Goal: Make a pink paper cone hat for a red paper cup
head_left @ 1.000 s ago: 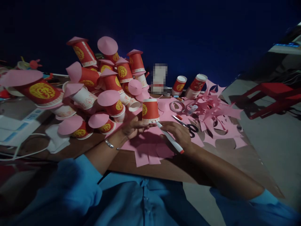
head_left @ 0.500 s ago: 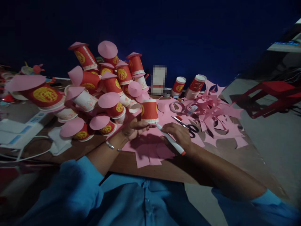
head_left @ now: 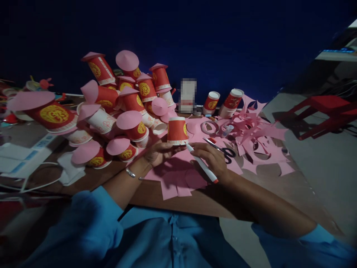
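Note:
My left hand point(head_left: 159, 153) grips an upside-down paper cup point(head_left: 177, 131) by its lower rim. The cup is wrapped in red paper with yellow emblems at its sides, and a white band runs along its bottom edge. In my right hand point(head_left: 211, 160) is a white marker point(head_left: 204, 167) with a red end, held like a pen. Its tip is at the cup's white band; whether it touches I cannot tell. Beneath both hands lie pink paper sheets point(head_left: 178, 186). Black-handled scissors point(head_left: 227, 152) rest just right of my right hand.
Many red cups with pink cone tops point(head_left: 131, 124) are piled at the left. Two stacks of cups point(head_left: 231, 102), a tape roll point(head_left: 209, 127), a glue stick point(head_left: 228, 130) and pink scraps point(head_left: 259, 137) lie to the right. A red stool point(head_left: 323, 111) stands beyond the table.
The cup has turned slightly in my left hand, showing more of the yellow emblem on its right side. The marker has shifted slightly along the rim.

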`<action>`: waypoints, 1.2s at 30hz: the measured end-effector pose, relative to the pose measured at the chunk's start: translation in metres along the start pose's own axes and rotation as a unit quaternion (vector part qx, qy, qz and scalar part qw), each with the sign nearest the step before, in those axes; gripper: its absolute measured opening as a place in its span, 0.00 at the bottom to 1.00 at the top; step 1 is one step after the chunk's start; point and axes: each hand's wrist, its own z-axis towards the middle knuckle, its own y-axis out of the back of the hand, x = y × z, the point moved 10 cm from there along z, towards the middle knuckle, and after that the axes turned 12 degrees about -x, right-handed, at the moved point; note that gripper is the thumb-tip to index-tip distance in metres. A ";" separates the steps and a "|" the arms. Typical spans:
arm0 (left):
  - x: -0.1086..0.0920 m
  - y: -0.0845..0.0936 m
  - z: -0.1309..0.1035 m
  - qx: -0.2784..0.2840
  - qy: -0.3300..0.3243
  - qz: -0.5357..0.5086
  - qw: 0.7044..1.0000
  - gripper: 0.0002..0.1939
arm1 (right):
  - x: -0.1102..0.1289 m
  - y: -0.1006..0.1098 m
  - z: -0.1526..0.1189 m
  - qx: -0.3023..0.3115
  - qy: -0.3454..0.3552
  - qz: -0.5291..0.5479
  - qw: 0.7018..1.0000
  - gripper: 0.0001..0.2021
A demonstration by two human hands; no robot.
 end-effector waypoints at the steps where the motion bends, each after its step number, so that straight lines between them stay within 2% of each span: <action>1: 0.000 -0.001 0.000 0.000 -0.002 0.000 1.000 0.35 | 0.000 -0.001 -0.001 0.003 -0.002 0.002 1.000 0.13; 6: -0.001 -0.003 0.000 -0.002 -0.013 0.012 1.000 0.33 | 0.000 -0.004 -0.003 0.017 -0.009 -0.002 1.000 0.13; 11: -0.001 0.002 0.000 -0.029 -0.017 0.037 0.999 0.37 | 0.002 -0.008 -0.004 0.037 -0.014 0.001 0.999 0.12; 19: 0.003 0.012 0.002 -0.049 -0.003 0.049 0.998 0.32 | 0.005 -0.005 -0.003 0.010 0.012 0.024 1.000 0.14; 25: 0.004 0.013 0.003 -0.038 -0.009 0.034 0.999 0.43 | 0.007 -0.002 -0.001 0.003 0.025 0.017 1.000 0.11; 32: 0.002 0.005 0.000 -0.021 -0.010 0.029 0.999 0.31 | 0.007 -0.001 0.002 -0.006 0.024 0.010 1.000 0.10; 36: 0.001 0.005 -0.001 -0.019 -0.008 0.040 0.999 0.32 | 0.008 -0.001 0.002 -0.009 0.025 0.011 1.000 0.11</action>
